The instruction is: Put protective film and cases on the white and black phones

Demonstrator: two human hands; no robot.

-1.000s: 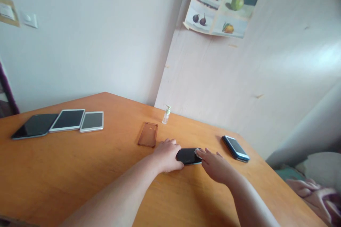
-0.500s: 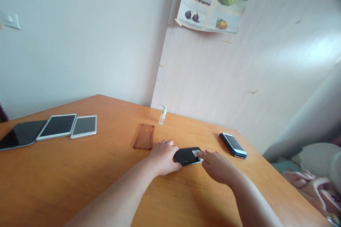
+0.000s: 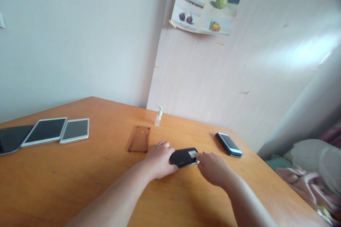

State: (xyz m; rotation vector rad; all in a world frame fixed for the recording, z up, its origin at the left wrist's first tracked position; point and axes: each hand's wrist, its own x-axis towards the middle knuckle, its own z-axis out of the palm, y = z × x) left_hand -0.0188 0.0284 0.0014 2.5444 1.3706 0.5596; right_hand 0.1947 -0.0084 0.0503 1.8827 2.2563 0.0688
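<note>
A black smartphone (image 3: 182, 157) lies on the wooden table with its back facing up. My left hand (image 3: 160, 160) grips its left end, thumb along the near edge and fingers at the far edge. At the phone's right end, my right hand (image 3: 213, 168) has its fingers drawn together, the fingertips at a small whitish patch (image 3: 192, 154) on the back. Whether that patch is a label or a wipe, I cannot tell. A clear brown phone case (image 3: 140, 139) lies flat beyond my left hand.
Behind the case stands a small pump bottle (image 3: 158, 117). To the right is a phone in a dark case (image 3: 229, 144). On the left lie a white tablet (image 3: 45, 132), a smaller white device (image 3: 75, 130) and a dark tablet (image 3: 13, 139). Walls border the table's far side.
The view has shifted slightly, so everything sits a little further left. My left hand keeps its hold on the phone, and my right fingertips stay at its right end.
</note>
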